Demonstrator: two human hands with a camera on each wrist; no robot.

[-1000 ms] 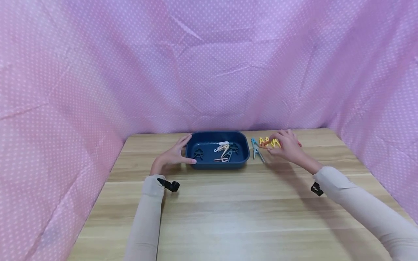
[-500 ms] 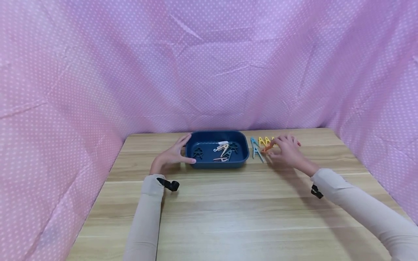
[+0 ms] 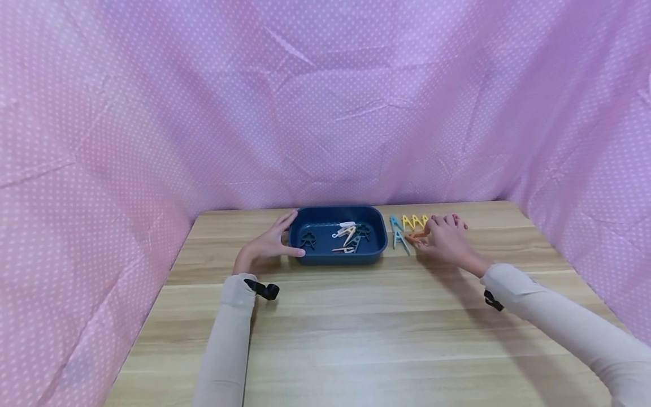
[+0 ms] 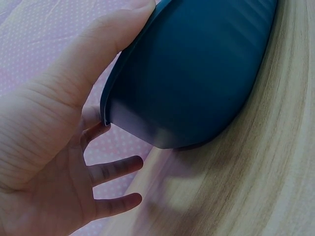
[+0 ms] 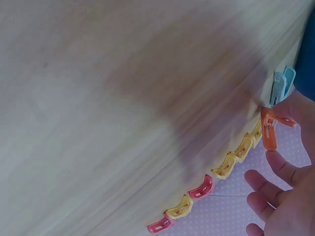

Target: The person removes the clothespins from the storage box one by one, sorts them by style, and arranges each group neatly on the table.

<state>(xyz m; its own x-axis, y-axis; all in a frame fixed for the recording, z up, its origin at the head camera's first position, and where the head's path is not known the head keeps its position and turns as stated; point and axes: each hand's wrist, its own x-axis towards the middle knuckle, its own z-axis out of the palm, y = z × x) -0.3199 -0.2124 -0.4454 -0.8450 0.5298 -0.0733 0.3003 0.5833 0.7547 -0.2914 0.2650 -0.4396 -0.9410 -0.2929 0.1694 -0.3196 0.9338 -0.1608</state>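
Observation:
My right hand (image 3: 447,240) pinches an orange clothespin (image 5: 268,129) between thumb and index finger, low over the table beside two light blue clothespins (image 3: 399,236). The other right fingers are spread apart. Behind that hand runs a row of yellow clothespins (image 3: 414,221) and red clothespins (image 5: 202,188), partly hidden by it in the head view. My left hand (image 3: 268,243) holds the left end of a dark blue basin (image 3: 339,259), thumb on the rim near the front corner and fingers at the back corner. In the left wrist view two of its fingers stick out free below the rim.
Inside the basin lie several clips: dark green clips (image 3: 308,239), a cream clothespin (image 3: 350,235), a white one (image 3: 347,225) and a pink one (image 3: 343,250). The wooden table (image 3: 335,328) ends at a pink dotted curtain (image 3: 325,113) behind and at both sides.
The right hand has lowered the orange clothespin and turned it, bringing it down beside the light blue ones. More of the yellow row shows now. The left hand and basin have stayed in place.

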